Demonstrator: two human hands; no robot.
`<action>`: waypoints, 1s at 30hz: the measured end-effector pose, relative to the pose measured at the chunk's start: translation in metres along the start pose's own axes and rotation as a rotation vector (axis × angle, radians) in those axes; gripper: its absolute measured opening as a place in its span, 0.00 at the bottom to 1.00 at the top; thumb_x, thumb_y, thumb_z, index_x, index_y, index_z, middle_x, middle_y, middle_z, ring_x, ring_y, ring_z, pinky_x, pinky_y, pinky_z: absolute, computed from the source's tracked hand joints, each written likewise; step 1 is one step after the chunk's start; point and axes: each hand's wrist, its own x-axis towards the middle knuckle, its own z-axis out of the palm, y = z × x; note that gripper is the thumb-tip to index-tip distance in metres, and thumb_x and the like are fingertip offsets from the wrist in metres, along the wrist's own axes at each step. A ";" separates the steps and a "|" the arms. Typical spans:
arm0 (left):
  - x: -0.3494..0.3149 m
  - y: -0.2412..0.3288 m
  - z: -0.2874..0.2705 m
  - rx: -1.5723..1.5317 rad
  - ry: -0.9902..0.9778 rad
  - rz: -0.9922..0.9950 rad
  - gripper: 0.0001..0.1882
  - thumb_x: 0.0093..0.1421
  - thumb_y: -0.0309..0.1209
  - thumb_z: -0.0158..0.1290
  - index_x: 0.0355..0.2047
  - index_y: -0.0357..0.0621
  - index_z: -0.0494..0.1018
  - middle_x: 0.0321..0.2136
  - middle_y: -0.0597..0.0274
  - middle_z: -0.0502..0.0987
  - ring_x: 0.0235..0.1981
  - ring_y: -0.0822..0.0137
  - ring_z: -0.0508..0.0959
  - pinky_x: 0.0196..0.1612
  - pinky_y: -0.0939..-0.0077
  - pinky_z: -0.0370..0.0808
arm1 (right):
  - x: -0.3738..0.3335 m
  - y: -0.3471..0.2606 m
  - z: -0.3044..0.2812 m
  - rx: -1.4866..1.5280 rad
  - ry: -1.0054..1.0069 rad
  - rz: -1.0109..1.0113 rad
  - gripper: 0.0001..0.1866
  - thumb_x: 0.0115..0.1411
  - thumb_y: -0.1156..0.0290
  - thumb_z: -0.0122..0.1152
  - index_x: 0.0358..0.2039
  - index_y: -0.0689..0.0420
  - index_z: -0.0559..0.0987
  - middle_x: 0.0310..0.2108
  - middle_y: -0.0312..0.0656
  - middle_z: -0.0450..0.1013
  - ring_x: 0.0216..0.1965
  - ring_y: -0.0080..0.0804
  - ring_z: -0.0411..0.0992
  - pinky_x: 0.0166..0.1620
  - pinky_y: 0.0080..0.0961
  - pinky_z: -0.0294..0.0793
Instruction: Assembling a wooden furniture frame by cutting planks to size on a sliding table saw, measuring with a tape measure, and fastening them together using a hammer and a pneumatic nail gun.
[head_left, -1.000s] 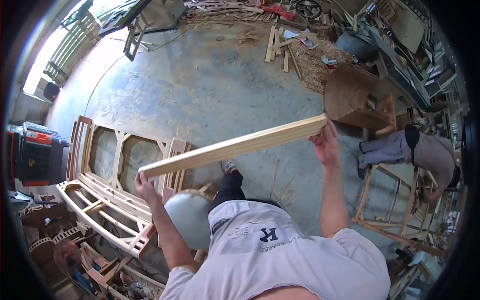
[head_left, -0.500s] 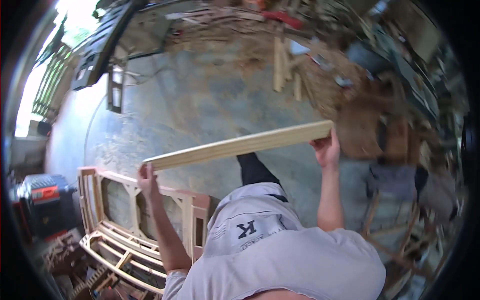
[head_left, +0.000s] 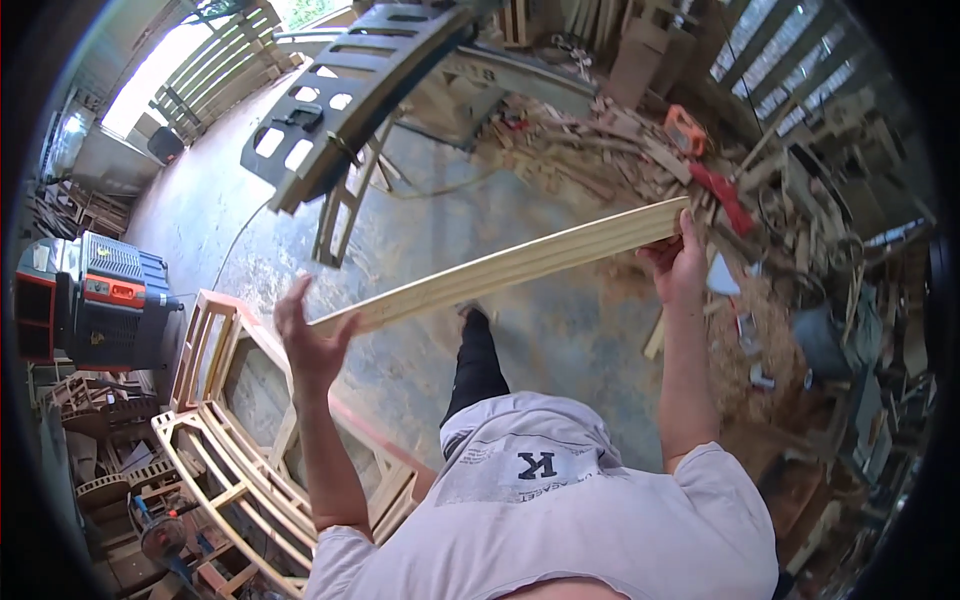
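A long, pale wooden board point(head_left: 510, 264) is held slanting across in front of me, its right end higher in the picture. My right hand point(head_left: 680, 262) is closed around that right end, the thumb along the board's end. At the other end, my left hand point(head_left: 316, 338) has its fingers spread and the thumb apart. The board's left end lies in the gap between thumb and fingers; whether the palm touches it I cannot tell.
A wooden frame with curved slats point(head_left: 225, 493) stands at my left. Beyond it is a blue-grey machine with an orange panel point(head_left: 115, 290). Ahead, a slotted panel point(head_left: 345, 105) rests on a support. Wood scraps point(head_left: 570, 165) and sawdust point(head_left: 760, 340) cover the floor at right.
My left hand's fingers have opened from their grip on the board's left end. The right hand keeps hold. My view has swung to the right, and one leg has stepped forward.
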 end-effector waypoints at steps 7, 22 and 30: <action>0.238 -0.031 0.104 -0.048 -0.607 0.173 0.26 0.46 0.45 0.65 0.41 0.43 0.74 0.30 0.53 0.80 0.33 0.53 0.80 0.39 0.62 0.75 | 0.197 0.045 0.154 0.018 0.023 0.086 0.17 0.65 0.55 0.52 0.38 0.58 0.74 0.28 0.42 0.77 0.22 0.32 0.77 0.22 0.28 0.80; 0.585 -0.220 0.313 -0.034 -0.355 -0.355 0.21 0.49 0.43 0.63 0.37 0.43 0.76 0.27 0.52 0.78 0.31 0.53 0.80 0.36 0.62 0.75 | 0.757 0.032 0.374 -0.836 -0.364 -0.241 0.14 0.64 0.62 0.54 0.27 0.58 0.77 0.23 0.37 0.75 0.22 0.23 0.73 0.23 0.19 0.69; 0.672 -0.219 0.405 0.029 -0.476 -0.512 0.26 0.48 0.53 0.63 0.31 0.41 0.74 0.26 0.48 0.78 0.29 0.50 0.79 0.34 0.59 0.74 | 1.193 0.067 0.551 -1.629 -0.203 -0.838 0.29 0.64 0.46 0.42 0.49 0.59 0.73 0.47 0.63 0.71 0.50 0.57 0.70 0.50 0.45 0.72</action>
